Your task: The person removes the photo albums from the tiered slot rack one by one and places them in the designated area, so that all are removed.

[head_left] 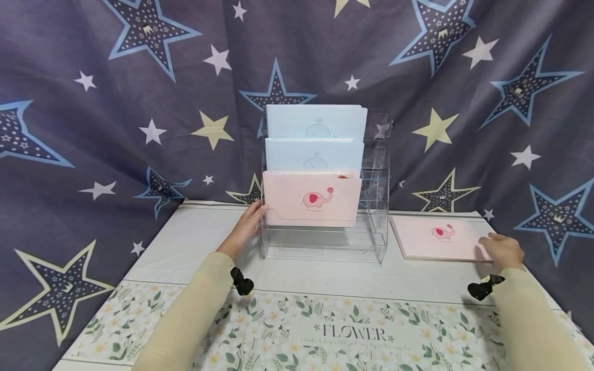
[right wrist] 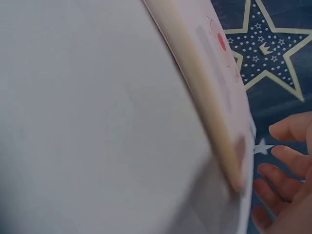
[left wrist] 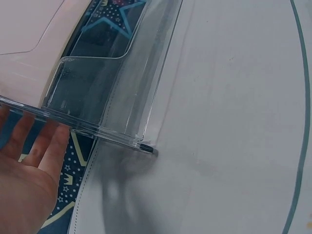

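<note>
A clear tiered plastic rack (head_left: 384, 206) stands at the back of the table. Its front filled tier holds a pink notebook (head_left: 312, 198) with a red elephant; light blue notebooks with a whale outline fill the middle (head_left: 297, 153) and top (head_left: 292, 121) tiers. My left hand (head_left: 244, 229) touches the rack's left side with extended fingers (left wrist: 52, 151). To the right of the rack, a thick pink notebook or stack of them (head_left: 436, 239) lies flat. Beside its right end is my right hand (head_left: 503, 251), its fingers (right wrist: 285, 158) loosely bent and apart from it in the right wrist view.
A dark curtain (head_left: 325, 46) with stars hangs right behind the table. The white tablecloth (head_left: 297, 281) has a floral band (head_left: 260, 335) lettered FLOWER along the front. The rack's lowest front tier (head_left: 325, 239) holds nothing visible. Black wrist cameras (head_left: 241, 282) sit on both sleeves.
</note>
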Tool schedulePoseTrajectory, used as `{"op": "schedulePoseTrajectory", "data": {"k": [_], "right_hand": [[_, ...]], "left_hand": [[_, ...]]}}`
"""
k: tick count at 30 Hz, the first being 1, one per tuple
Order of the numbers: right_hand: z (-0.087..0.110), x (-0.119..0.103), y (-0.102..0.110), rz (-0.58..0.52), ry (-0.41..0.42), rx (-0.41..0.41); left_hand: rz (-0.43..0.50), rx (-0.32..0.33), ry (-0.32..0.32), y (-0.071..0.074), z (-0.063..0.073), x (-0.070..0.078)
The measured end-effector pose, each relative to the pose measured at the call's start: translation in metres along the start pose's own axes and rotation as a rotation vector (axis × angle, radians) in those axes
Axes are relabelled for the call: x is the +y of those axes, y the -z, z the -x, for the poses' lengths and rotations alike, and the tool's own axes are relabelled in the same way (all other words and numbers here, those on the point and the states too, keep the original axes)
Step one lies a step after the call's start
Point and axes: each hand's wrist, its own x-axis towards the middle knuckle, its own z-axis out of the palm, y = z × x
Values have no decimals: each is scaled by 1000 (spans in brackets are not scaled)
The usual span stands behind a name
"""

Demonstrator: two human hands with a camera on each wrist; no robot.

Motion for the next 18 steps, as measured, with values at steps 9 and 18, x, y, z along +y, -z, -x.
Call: {"op": "schedulePoseTrajectory", "data": {"k": [9,18], "right_hand": [[5,-16,19,27,123,-54],[14,-46,22,13,269,-60]], "left_hand": [[-3,1,-3,-1,1,1],[3,-7,-20,-1,0,0]]}}
